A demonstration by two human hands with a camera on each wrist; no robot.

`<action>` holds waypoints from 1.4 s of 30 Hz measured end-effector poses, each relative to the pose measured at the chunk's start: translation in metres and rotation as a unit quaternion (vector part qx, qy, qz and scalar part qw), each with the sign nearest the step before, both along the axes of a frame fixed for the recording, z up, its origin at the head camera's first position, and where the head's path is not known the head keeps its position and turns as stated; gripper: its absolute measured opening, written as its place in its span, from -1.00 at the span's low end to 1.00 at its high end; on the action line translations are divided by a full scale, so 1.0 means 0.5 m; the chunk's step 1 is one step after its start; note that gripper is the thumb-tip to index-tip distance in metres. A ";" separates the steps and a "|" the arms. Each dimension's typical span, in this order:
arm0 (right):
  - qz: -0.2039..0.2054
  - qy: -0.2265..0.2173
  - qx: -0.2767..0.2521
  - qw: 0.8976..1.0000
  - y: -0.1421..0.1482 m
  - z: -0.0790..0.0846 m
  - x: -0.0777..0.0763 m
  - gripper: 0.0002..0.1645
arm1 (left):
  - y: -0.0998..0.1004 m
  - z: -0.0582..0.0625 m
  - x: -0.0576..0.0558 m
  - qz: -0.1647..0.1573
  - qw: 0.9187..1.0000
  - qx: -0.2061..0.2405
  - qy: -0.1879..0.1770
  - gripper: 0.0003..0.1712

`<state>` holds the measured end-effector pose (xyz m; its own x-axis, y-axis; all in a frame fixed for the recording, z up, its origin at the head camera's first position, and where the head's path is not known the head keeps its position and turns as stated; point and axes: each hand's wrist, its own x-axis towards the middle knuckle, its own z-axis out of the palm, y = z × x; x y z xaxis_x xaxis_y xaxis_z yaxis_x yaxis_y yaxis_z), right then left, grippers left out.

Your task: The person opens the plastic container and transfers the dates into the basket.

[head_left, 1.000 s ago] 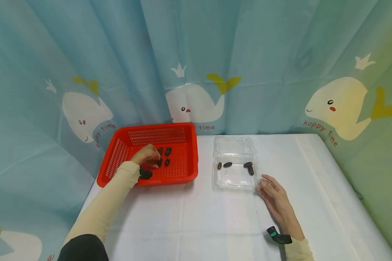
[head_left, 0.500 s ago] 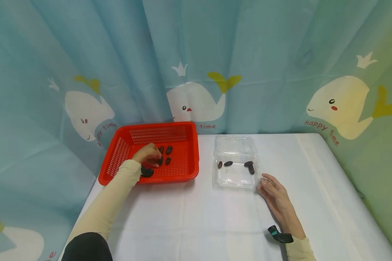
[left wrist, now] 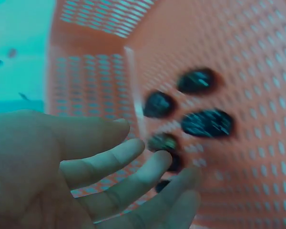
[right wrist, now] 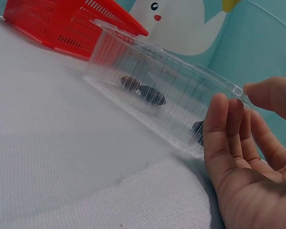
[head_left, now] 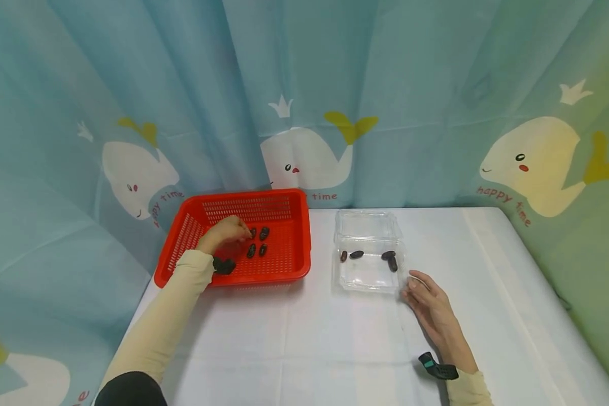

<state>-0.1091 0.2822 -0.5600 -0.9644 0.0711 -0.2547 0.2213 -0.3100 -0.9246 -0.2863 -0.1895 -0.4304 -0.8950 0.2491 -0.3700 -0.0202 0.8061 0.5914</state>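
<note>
Left hand [head_left: 225, 234] among the dates [head_left: 264, 232], right hand [head_left: 433, 312] by the box [head_left: 359, 277].

My left thumb stands apart from the fingers inside the red basket [head_left: 285, 254]; I hold nothing I can make out, fingertips touching or just beside a date on its floor. My right hand sits at the clear box's near corner, thumb by the rim; whether it pinches, I cannot tell. More dates lie in the box. I judge this the picking step: the next move calls for a neat pinch on one date, sparing its neighbours.
</note>
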 end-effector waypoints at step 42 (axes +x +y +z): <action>-0.006 0.045 -0.027 0.999 0.002 -0.003 0.002 -0.63 | 0.217 0.012 0.175 0.090 0.943 0.293 0.129 -0.76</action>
